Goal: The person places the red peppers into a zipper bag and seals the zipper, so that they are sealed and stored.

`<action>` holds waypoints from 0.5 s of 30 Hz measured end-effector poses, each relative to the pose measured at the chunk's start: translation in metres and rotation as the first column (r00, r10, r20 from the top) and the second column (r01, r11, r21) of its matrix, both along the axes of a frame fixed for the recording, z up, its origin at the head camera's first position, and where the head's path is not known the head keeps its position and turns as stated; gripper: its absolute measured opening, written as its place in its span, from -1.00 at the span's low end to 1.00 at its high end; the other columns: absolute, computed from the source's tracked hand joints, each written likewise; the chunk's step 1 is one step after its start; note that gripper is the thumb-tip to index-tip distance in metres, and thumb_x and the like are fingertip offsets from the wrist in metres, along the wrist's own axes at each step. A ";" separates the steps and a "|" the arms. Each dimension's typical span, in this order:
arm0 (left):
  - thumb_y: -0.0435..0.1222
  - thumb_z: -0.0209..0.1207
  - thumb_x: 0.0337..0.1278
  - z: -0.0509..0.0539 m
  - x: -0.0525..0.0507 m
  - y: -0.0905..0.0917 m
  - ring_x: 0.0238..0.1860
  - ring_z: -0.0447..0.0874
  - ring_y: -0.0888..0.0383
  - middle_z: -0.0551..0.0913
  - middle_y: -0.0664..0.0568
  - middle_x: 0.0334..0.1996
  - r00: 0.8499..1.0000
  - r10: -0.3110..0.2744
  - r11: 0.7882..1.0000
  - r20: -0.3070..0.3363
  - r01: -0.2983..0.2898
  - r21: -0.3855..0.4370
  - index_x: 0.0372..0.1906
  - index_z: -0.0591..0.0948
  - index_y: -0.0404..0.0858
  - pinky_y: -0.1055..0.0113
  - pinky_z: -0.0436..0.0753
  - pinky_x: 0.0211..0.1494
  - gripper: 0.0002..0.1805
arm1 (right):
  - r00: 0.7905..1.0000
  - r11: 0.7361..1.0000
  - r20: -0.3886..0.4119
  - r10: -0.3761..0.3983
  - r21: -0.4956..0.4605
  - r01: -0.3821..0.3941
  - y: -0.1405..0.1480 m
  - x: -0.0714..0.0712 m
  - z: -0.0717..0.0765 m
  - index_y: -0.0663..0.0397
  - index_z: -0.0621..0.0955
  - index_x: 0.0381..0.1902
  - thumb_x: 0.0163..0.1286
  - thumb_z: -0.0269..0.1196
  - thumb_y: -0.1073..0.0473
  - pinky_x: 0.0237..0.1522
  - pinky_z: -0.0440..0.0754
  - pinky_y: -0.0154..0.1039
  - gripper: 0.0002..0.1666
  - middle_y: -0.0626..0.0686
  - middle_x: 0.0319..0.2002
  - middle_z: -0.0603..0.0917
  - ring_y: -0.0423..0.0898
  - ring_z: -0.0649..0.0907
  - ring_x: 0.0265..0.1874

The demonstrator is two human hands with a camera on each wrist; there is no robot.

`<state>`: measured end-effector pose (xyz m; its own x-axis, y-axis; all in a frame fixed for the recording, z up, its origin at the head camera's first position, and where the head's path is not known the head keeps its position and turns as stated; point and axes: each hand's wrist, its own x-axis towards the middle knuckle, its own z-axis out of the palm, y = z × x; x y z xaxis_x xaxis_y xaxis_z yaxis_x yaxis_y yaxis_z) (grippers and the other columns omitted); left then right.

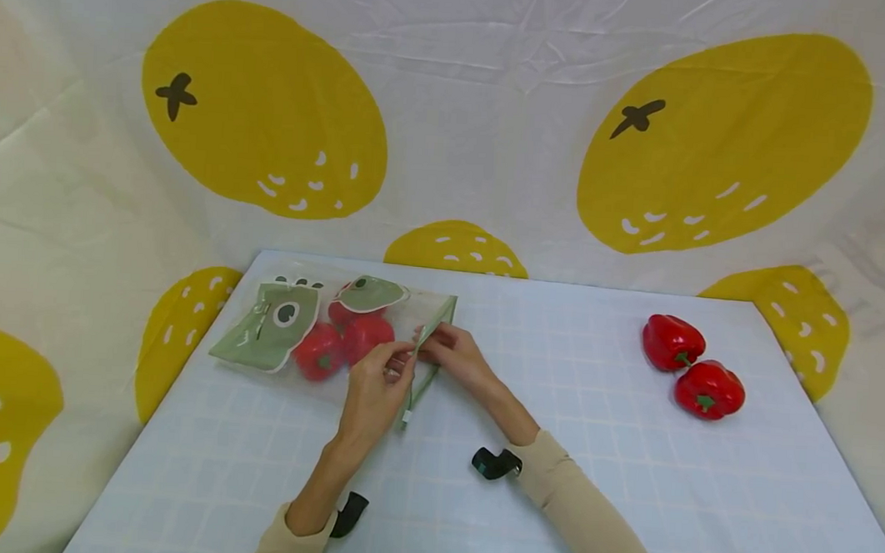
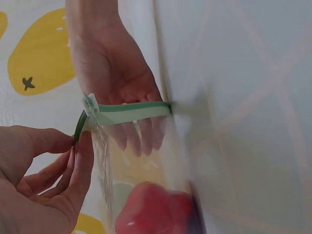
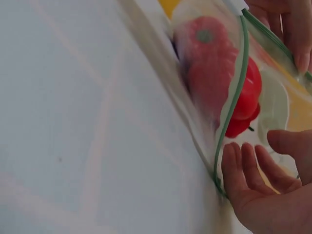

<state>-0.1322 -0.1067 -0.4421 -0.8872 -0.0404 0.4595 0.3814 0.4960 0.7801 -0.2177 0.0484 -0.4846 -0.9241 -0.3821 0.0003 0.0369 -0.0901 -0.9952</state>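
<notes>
A clear zip bag [image 1: 258, 354] with green printed patches lies at the left of the table, with red bell peppers [image 1: 367, 339] inside. My left hand [image 1: 378, 390] pinches the green zip edge [image 2: 80, 127] between thumb and fingers. Near one end of that edge sits a white slider [image 2: 91, 105]. My right hand [image 1: 462, 359] is at the bag's mouth, its fingers extended beside the other green rim [image 3: 236, 97] and the thumb apart from them. In the right wrist view, the mouth is parted and the peppers show through it.
Two more red bell peppers [image 1: 710, 390] lie together at the right of the table [image 1: 559, 341], which has a pale checked cover. Behind it hangs a white cloth [image 1: 487, 145] with large yellow fruit prints. Dark wrist cameras [image 1: 494, 463] project from both sleeves.
</notes>
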 end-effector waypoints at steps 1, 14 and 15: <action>-0.52 0.35 0.18 0.000 0.000 0.000 -0.36 0.74 0.06 0.73 -0.12 -0.32 1.000 0.002 1.000 0.008 -0.002 0.000 -0.09 0.72 -0.40 0.22 0.78 -0.30 -0.80 | 1.000 1.000 0.011 -0.006 -0.004 0.006 0.002 -0.001 0.000 0.52 0.55 0.15 0.49 0.17 0.41 0.07 0.71 -0.14 -0.66 0.24 -0.04 0.73 -0.16 0.73 -0.14; -0.50 0.38 0.16 -0.002 0.002 0.001 -0.36 0.74 0.07 0.75 -0.08 -0.34 0.996 0.036 0.998 0.085 -0.032 -0.046 -0.12 0.74 -0.39 0.27 0.77 -0.30 -0.81 | 0.999 0.998 0.007 -0.039 0.042 0.039 0.034 -0.001 0.005 0.51 0.54 0.19 0.50 0.21 0.39 0.12 0.69 -0.02 -0.62 0.48 0.10 0.63 -0.06 0.73 -0.07; -0.50 0.38 0.16 -0.002 0.002 0.001 -0.36 0.74 0.07 0.75 -0.08 -0.33 0.995 0.033 0.999 0.094 -0.028 -0.046 -0.11 0.74 -0.39 0.27 0.77 -0.29 -0.81 | 0.999 0.998 0.004 -0.041 0.050 0.041 0.036 -0.001 0.006 0.52 0.54 0.20 0.50 0.21 0.38 0.12 0.69 0.00 -0.61 0.49 0.11 0.62 -0.05 0.73 -0.06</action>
<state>-0.1303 -0.1058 -0.4440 -0.9254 -0.0497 0.3756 0.2912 0.5411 0.7890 -0.2185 0.0849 -0.4789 -0.9391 -0.3429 -0.0226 0.0392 -0.0415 -0.9984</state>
